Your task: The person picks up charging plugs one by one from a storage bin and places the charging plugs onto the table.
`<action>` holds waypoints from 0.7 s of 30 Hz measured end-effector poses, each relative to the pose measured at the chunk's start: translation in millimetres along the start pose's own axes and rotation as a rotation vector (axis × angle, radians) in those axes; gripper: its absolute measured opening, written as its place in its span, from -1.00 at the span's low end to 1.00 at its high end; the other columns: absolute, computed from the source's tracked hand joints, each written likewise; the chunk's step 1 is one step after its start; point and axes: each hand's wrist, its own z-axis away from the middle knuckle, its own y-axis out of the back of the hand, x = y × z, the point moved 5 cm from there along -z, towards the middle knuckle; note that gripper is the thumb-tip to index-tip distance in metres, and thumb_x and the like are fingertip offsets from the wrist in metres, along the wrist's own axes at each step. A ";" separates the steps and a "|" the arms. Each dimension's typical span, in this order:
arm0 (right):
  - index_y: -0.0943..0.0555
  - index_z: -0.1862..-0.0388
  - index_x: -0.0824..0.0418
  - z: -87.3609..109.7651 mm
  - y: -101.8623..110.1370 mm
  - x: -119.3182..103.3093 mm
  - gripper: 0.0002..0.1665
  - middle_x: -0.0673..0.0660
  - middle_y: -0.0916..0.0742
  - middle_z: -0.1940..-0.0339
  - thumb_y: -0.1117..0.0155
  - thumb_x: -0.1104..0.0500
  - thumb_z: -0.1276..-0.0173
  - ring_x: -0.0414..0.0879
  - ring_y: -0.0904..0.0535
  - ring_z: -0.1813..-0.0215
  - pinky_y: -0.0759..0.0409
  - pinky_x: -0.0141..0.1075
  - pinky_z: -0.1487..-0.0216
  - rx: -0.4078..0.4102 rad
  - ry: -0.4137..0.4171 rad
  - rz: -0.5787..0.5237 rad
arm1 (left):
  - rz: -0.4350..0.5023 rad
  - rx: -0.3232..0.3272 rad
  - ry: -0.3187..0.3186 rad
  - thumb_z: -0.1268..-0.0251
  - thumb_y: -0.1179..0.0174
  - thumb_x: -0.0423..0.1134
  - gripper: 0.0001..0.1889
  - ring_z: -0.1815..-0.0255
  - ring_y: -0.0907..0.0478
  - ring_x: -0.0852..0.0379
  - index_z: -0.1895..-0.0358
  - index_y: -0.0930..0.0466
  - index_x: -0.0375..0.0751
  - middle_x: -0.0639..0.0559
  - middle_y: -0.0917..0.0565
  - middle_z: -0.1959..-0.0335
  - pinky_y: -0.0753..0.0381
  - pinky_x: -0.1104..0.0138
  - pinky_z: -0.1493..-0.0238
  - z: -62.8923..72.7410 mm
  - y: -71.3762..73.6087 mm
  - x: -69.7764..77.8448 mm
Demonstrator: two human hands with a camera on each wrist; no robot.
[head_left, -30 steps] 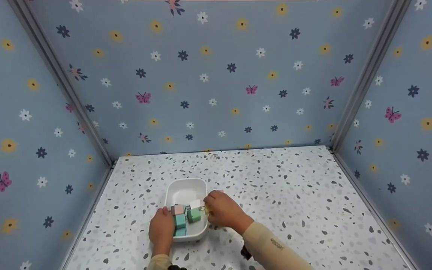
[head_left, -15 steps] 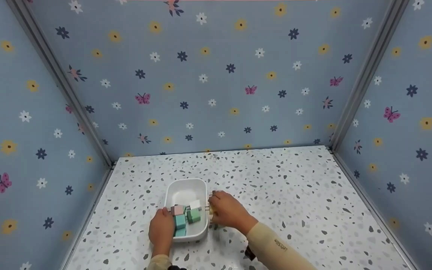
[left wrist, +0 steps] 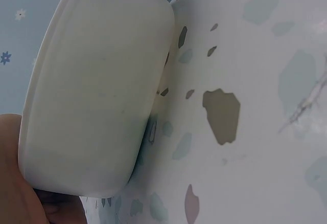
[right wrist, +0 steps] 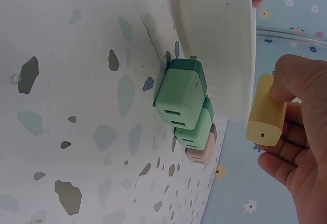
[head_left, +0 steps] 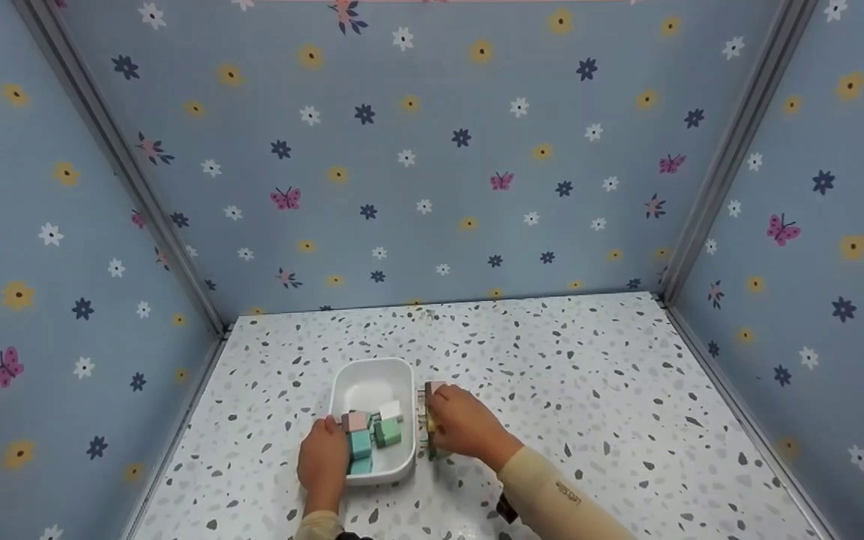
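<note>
My left hand [head_left: 324, 454] grips the left side of a white plastic tub [head_left: 372, 371], thumb over the rim. Inside the tub lie a pink charger plug [head_left: 355, 421], a white one [head_left: 391, 410], a green one [head_left: 388, 432] and teal ones [head_left: 360, 442]. My right hand [head_left: 469, 424] pinches a yellow charger plug [right wrist: 266, 111] between thumb and fingers, just right of the tub. Below it in the right wrist view, green charger plugs [right wrist: 180, 98] and a pink charger plug [right wrist: 202, 152] stand in a row on the table beside the tub wall. My right hand partly hides this row in the head view.
The speckled white table [head_left: 552, 375] is enclosed by blue flowered panels [head_left: 432, 150] at the back and both sides. Grey metal posts [head_left: 732, 165] stand at the rear corners.
My right hand has drawn back from over the tub's right rim to the row outside it, carrying the yellow charger plug. The left hand and tub have stayed put.
</note>
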 end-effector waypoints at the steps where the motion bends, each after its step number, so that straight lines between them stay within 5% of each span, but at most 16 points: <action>1: -0.63 0.00 0.11 0.5 0.1 0.8 -0.53 -0.02 -0.65 0.11 -0.46 0.19 -0.04 -0.18 -0.51 0.17 -0.59 -0.24 0.05 0.004 0.002 0.001 | 0.000 0.003 -0.001 -0.71 0.33 0.07 -0.42 -0.19 -0.60 -0.33 -0.28 -0.51 -0.32 -0.34 -0.65 -0.19 -0.53 -0.12 -0.08 -0.3 -0.1 0.5; 10: -0.67 -0.07 0.13 4.4 -3.9 7.6 -0.51 -0.02 -0.67 0.13 -0.48 0.14 -0.12 -0.19 -0.52 0.20 -0.60 -0.27 0.08 0.007 -0.024 0.000 | 0.003 0.016 -0.010 -0.70 0.29 0.06 -0.43 -0.16 -0.61 -0.34 -0.23 -0.55 -0.32 -0.33 -0.67 -0.17 -0.54 -0.12 -0.03 0.1 0.6 1.3; 21: -0.60 -0.31 0.09 10.6 -9.6 14.6 -0.26 0.00 -0.70 0.07 -0.45 0.24 -0.04 -0.16 -0.59 0.11 -0.63 -0.24 -0.03 0.004 -0.041 -0.006 | -0.003 0.003 0.011 -0.71 0.30 0.08 -0.43 -0.13 -0.62 -0.32 -0.23 -0.54 -0.32 -0.33 -0.67 -0.15 -0.53 -0.09 -0.01 -1.5 -0.5 -1.5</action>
